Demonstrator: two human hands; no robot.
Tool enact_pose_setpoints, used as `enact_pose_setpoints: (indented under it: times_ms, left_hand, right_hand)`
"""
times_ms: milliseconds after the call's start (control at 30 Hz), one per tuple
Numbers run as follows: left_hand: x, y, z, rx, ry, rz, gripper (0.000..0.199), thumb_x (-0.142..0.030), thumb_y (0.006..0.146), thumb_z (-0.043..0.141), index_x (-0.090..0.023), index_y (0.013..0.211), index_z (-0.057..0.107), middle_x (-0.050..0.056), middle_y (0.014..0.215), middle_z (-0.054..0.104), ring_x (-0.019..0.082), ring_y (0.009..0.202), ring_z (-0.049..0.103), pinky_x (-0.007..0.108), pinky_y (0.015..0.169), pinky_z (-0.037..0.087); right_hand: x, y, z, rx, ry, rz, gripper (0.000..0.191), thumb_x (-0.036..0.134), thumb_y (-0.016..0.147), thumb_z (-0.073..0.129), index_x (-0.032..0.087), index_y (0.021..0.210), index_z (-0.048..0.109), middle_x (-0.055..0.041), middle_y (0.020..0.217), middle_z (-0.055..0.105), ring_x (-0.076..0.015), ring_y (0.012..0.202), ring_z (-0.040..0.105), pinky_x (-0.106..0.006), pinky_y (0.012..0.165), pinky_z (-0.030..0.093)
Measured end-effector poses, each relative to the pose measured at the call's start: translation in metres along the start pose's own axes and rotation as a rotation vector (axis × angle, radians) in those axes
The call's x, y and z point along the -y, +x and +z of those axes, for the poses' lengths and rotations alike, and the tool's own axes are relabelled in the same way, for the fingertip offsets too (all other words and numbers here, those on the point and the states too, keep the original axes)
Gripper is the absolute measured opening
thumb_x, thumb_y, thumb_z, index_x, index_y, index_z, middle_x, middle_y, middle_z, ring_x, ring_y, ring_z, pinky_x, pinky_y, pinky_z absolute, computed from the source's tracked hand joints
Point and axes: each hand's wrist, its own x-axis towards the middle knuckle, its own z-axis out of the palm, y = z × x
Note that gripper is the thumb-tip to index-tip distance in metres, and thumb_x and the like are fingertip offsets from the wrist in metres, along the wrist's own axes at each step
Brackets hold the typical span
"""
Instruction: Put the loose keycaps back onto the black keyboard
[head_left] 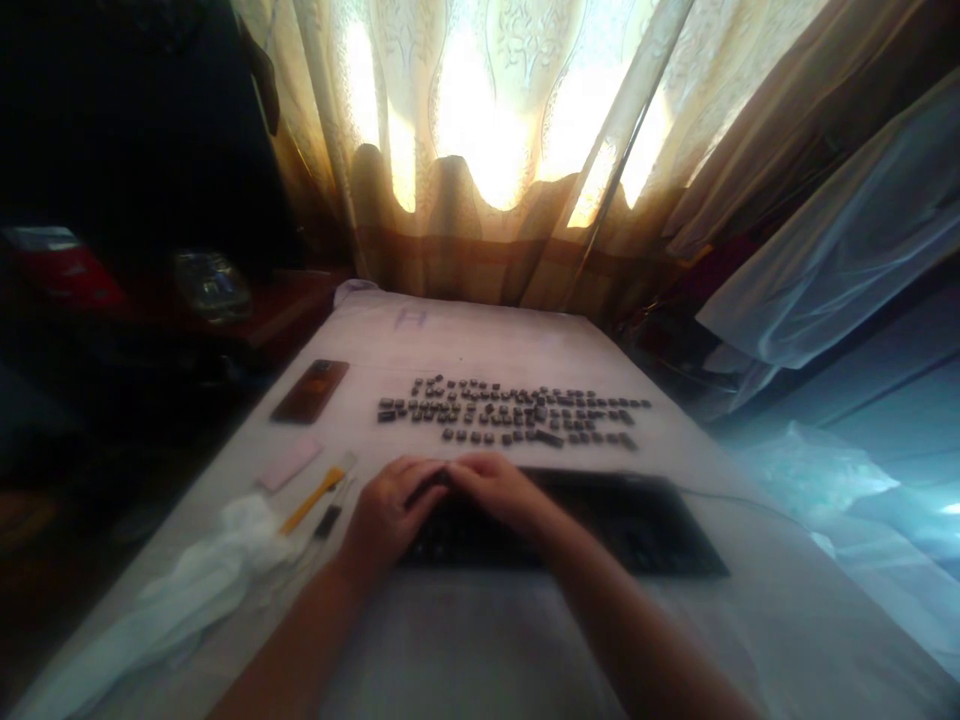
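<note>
the fingers of the left hand curl inward over the keyboard's left end, thumb and forefinger slightly apart at the tips; whether they pinch anything is too blurred to tell. the right hand lies close beside it, fingers bent and pointing left, the fingertips meeting or almost meeting the left hand's near the keyboard's far left corner; its grip is hidden too. beneath them the black keyboard lies flat, most of its length reaching out to the right of the hands, its near edge well back from the bottom of the view. a thin cable leaves its far edge toward the right side of the table.

just beyond the far edge, loose dark keycaps spread in uneven rows, a narrow strip of pale cover between; a wider stretch of cover runs from them to the table's far edge, below the curtain. left of the hands lie a small dark piece, a yellow-handled brush and a pink rectangle, with a phone near the left edge. crumpled white material crowds the near left side, beside the left forearm.
</note>
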Motion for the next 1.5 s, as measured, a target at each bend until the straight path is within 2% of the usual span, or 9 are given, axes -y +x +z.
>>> enact_pose_setpoints:
  times_ms: [167, 333, 500, 667, 833, 933, 1033, 1200, 1500]
  left_hand:
    - [-0.01, -0.001, -0.001, 0.053, 0.055, 0.007, 0.019, -0.036, 0.095, 0.061, -0.02, 0.101, 0.07, 0.004, 0.09, 0.072, 0.018, 0.081, 0.069, 0.027, 0.072, 0.055]
    - [-0.016, -0.001, -0.002, 0.105, 0.169, 0.067, 0.028, -0.041, 0.096, 0.058, -0.019, 0.083, 0.069, 0.003, 0.076, 0.068, 0.016, 0.068, 0.064, 0.026, 0.062, 0.047]
    - [-0.016, -0.002, -0.002, 0.169, 0.225, 0.184, 0.037, -0.049, 0.096, 0.056, -0.019, 0.078, 0.067, 0.002, 0.072, 0.065, 0.015, 0.062, 0.059, 0.027, 0.058, 0.042]
    - [-0.018, -0.001, 0.0, 0.178, 0.163, 0.185, 0.041, -0.055, 0.093, 0.055, -0.019, 0.078, 0.066, 0.001, 0.072, 0.065, 0.014, 0.062, 0.059, 0.026, 0.058, 0.044]
    - [-0.018, 0.001, -0.002, 0.177, 0.041, 0.095, 0.037, -0.054, 0.093, 0.058, -0.019, 0.089, 0.068, 0.003, 0.081, 0.069, 0.015, 0.07, 0.066, 0.025, 0.062, 0.049]
    - [-0.014, 0.002, -0.005, 0.13, 0.047, 0.046, 0.032, -0.047, 0.097, 0.056, -0.019, 0.091, 0.069, 0.004, 0.085, 0.071, 0.016, 0.076, 0.068, 0.026, 0.069, 0.053]
    - [-0.008, 0.003, -0.009, 0.079, 0.085, -0.026, 0.031, -0.038, 0.101, 0.048, -0.019, 0.089, 0.069, 0.004, 0.083, 0.072, 0.017, 0.078, 0.069, 0.027, 0.073, 0.053]
    - [-0.003, 0.003, -0.011, 0.049, 0.118, -0.084, 0.033, -0.033, 0.101, 0.043, -0.018, 0.086, 0.068, 0.004, 0.082, 0.072, 0.017, 0.078, 0.068, 0.029, 0.074, 0.052]
    - [-0.004, 0.002, -0.007, 0.078, 0.09, -0.091, 0.03, -0.031, 0.1, 0.046, -0.018, 0.085, 0.069, 0.003, 0.079, 0.071, 0.016, 0.074, 0.067, 0.026, 0.071, 0.051]
  right_hand:
    - [0.0, -0.02, 0.0, -0.13, -0.059, -0.067, 0.018, 0.026, 0.085, 0.061, 0.019, 0.086, 0.078, -0.0017, 0.081, 0.076, -0.0182, 0.078, 0.067, -0.029, 0.073, 0.048]
    - [-0.003, -0.027, -0.003, -0.032, -0.038, -0.009, 0.018, 0.025, 0.078, 0.069, 0.018, 0.091, 0.079, -0.0033, 0.085, 0.078, -0.0195, 0.08, 0.07, -0.029, 0.074, 0.051]
    - [0.0, -0.028, -0.015, 0.134, -0.012, 0.082, 0.017, 0.023, 0.074, 0.074, 0.017, 0.089, 0.079, -0.0012, 0.083, 0.077, -0.0166, 0.076, 0.068, -0.026, 0.07, 0.052]
    - [0.006, -0.028, -0.021, 0.172, -0.103, 0.084, 0.013, 0.021, 0.076, 0.073, 0.017, 0.087, 0.078, -0.0006, 0.08, 0.075, -0.0144, 0.071, 0.066, -0.024, 0.066, 0.05]
    - [-0.005, -0.034, -0.024, 0.022, -0.249, -0.107, 0.013, 0.019, 0.079, 0.072, 0.019, 0.091, 0.077, -0.0013, 0.081, 0.074, -0.0158, 0.075, 0.067, -0.026, 0.069, 0.05]
    - [-0.021, -0.045, -0.026, -0.169, -0.357, -0.251, 0.012, 0.019, 0.079, 0.073, 0.021, 0.09, 0.077, -0.004, 0.093, 0.073, -0.0182, 0.087, 0.067, -0.031, 0.082, 0.052]
    - [-0.037, -0.057, -0.021, -0.287, -0.48, -0.321, 0.012, 0.019, 0.077, 0.076, 0.023, 0.089, 0.077, -0.0079, 0.108, 0.07, -0.0231, 0.104, 0.064, -0.039, 0.093, 0.049]
    - [-0.047, -0.066, -0.009, -0.315, -0.603, -0.365, 0.01, 0.016, 0.076, 0.075, 0.024, 0.081, 0.077, -0.0093, 0.115, 0.069, -0.0291, 0.114, 0.06, -0.049, 0.096, 0.045]
    - [-0.059, -0.06, -0.008, -0.35, -0.624, -0.426, 0.01, 0.018, 0.083, 0.069, 0.024, 0.085, 0.076, -0.0092, 0.108, 0.071, -0.0271, 0.107, 0.061, -0.045, 0.092, 0.047]
